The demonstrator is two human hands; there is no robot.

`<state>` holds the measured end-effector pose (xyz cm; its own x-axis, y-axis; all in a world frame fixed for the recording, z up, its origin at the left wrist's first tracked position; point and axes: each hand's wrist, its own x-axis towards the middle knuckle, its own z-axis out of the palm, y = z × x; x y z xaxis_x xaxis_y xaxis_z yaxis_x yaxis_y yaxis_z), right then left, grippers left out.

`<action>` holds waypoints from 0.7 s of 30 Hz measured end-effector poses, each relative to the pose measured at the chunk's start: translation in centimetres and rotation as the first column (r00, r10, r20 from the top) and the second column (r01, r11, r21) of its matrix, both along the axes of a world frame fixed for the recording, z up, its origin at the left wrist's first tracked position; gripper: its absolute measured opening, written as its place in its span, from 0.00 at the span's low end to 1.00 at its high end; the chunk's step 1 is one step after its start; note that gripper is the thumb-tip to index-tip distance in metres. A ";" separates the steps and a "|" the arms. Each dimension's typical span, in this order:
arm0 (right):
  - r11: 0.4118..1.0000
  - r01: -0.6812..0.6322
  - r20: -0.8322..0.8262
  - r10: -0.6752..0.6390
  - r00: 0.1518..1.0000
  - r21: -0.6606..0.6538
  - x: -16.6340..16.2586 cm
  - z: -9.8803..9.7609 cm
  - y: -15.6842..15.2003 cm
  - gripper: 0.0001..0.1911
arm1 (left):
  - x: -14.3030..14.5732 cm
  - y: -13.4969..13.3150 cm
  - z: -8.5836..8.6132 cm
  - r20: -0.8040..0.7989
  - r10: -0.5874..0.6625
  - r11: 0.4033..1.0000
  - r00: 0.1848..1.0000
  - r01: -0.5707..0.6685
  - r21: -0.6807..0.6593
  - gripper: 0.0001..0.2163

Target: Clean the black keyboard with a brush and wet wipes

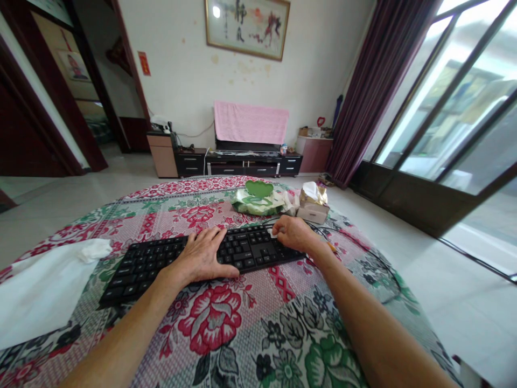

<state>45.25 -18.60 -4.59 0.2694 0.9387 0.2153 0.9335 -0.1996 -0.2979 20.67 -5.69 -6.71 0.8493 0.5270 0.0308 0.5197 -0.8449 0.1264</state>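
Observation:
A black keyboard (246, 249) lies at a slant across the table before me. Flat over its middle rests my left hand (202, 255), fingers spread toward the back edge and thumb along the front edge. My right hand (293, 233) is closed in a pinch over the keyboard's right end. A small bit of white wipe (271, 233) shows at its fingertips; the rest is hidden in the hand. Just behind the keyboard sits a wipes pack (256, 202) with its green lid raised.
A tissue box (314, 205) stands beside the pack. Black cable (377, 256) runs along the table's right side. At left lie a white cloth (44, 291) and a crumpled white wipe (95, 250). The flowered tablecloth (214, 318) covers the table. A pink-draped television (250, 123) stands beyond.

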 end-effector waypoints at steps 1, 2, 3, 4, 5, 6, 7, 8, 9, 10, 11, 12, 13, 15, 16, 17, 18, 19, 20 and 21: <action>1.000 0.008 -0.002 -0.008 1.000 -0.016 0.1 0.2 -0.2 0.13 | 0.0 0.0 0.0 -0.002 0.000 1.000 1.000 0.000 0.000 0.53; 1.000 0.002 -0.007 -0.002 1.000 -0.024 0.3 0.3 -0.3 0.14 | 0.0 0.0 0.0 -0.004 0.000 1.000 1.000 0.000 0.001 0.54; 0.999 -0.007 -0.010 0.006 1.000 -0.032 0.4 0.4 -0.3 0.15 | 0.0 0.0 0.0 -0.005 0.001 1.000 1.000 -0.001 0.002 0.54; 0.999 -0.008 -0.010 0.007 1.000 -0.045 0.6 0.4 -0.3 0.15 | 0.0 0.0 0.0 -0.006 0.002 1.000 1.000 -0.002 0.003 0.54; 0.998 0.003 -0.011 -0.003 1.000 -0.069 0.9 0.4 -0.3 0.15 | 0.1 0.0 0.0 -0.008 0.003 1.000 1.000 -0.003 0.004 0.54; 0.995 0.026 -0.011 -0.027 1.000 -0.099 1.3 0.3 -0.3 0.16 | 0.1 0.0 0.0 -0.009 0.005 1.000 1.000 -0.005 0.006 0.54; 0.990 0.058 -0.011 -0.060 0.998 -0.132 1.8 0.3 -0.4 0.16 | 0.1 0.0 -0.1 -0.012 0.006 1.000 1.000 -0.006 0.008 0.54; 0.982 0.095 -0.008 -0.098 0.995 -0.162 2.3 0.3 -0.4 0.16 | 0.1 0.0 -0.1 -0.015 0.008 1.000 1.000 -0.007 0.011 0.54; 0.973 0.135 0.001 -0.137 0.991 -0.185 2.8 0.2 -0.5 0.16 | 0.1 0.0 -0.1 -0.018 0.009 1.000 1.000 -0.009 0.014 0.53; 0.965 0.174 0.015 -0.175 0.985 -0.198 3.2 0.2 -0.6 0.15 | 0.1 0.0 -0.1 -0.018 0.010 1.000 1.000 -0.010 0.017 0.53; 0.957 0.210 0.032 -0.208 0.978 -0.201 3.6 0.3 -0.7 0.15 | 0.0 0.0 -0.1 -0.017 0.012 1.000 1.000 -0.011 0.020 0.53; 0.954 0.232 0.043 -0.228 0.973 -0.191 3.8 0.3 -0.7 0.15 | 0.0 0.0 -0.2 -0.016 0.012 1.000 1.000 -0.012 0.021 0.53; 0.959 0.231 0.043 -0.227 0.973 -0.167 3.7 0.4 -0.7 0.14 | 0.0 0.1 -0.2 -0.014 0.011 1.000 1.000 -0.010 0.022 0.52; 0.987 0.148 -0.008 -0.149 0.989 -0.065 2.8 0.4 -0.5 0.15 | 0.0 0.1 -0.2 -0.012 0.007 1.000 1.000 -0.007 0.021 0.52; 0.998 0.069 -0.042 -0.069 0.997 -0.001 2.1 0.4 -0.3 0.15 | 0.0 0.1 -0.2 -0.010 0.005 1.000 1.000 -0.005 0.019 0.52; 0.998 -0.017 -0.076 0.022 0.997 0.066 1.2 0.4 -0.1 0.15 | 0.0 0.1 -0.2 -0.007 0.004 1.000 1.000 -0.004 0.017 0.52; 0.989 -0.108 -0.104 0.119 0.987 0.104 0.3 0.2 0.2 0.15 | 0.0 0.1 -0.2 -0.001 0.002 1.000 1.000 -0.002 0.015 0.52; 0.978 -0.188 -0.120 0.199 0.973 0.096 -0.6 0.1 0.5 0.15 | 0.0 0.1 -0.2 0.004 0.000 1.000 1.000 0.000 0.013 0.51; 0.966 -0.241 -0.122 0.251 0.960 0.088 -1.3 -0.1 0.7 0.16 | 0.0 0.1 -0.2 0.009 -0.002 1.000 1.000 0.002 0.011 0.51; 0.958 -0.276 -0.108 0.283 0.953 0.075 -1.8 -0.3 0.9 0.16 | 0.0 0.1 -0.2 0.013 -0.004 1.000 1.000 0.003 0.009 0.51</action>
<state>43.49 -17.74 -4.88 0.0246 0.9667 0.2548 0.9074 0.0854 -0.4115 20.66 -5.59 -6.91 0.8507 0.5237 0.0460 0.5152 -0.8478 0.1258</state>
